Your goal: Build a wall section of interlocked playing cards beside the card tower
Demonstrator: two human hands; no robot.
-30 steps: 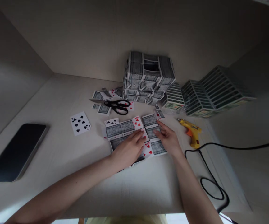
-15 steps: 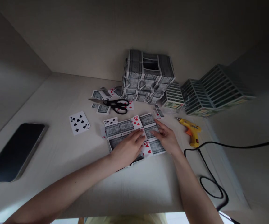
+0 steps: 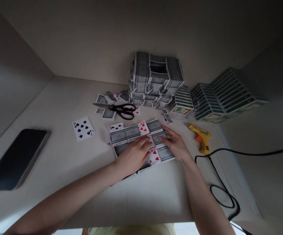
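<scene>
A flat panel of overlapping playing cards point(image 3: 133, 131) lies on the table before me, mostly patterned backs up, with some heart faces such as the six of hearts point(image 3: 154, 156) showing. My left hand point(image 3: 134, 156) lies over the middle of this panel, fingers stretched out and resting on the cards. At the panel's right edge is my right hand point(image 3: 176, 143), its thumb on a patterned card point(image 3: 159, 138) and its index finger reaching along the edge; the fingers are apart. Part of the panel is hidden beneath my left hand.
Black-handled scissors point(image 3: 119, 108) lie on loose cards. Behind stands a block-like card structure point(image 3: 156, 78), with stacked card boxes point(image 3: 217, 98) to its right. A yellow glue gun point(image 3: 201, 138) with a black cable point(image 3: 251, 152) is at right. A seven of spades point(image 3: 83, 129) and a phone point(image 3: 17, 159) lie left.
Almost nothing differs. Both hands stay on the card panel, with only a very slight shift of the fingers and of the panel.
</scene>
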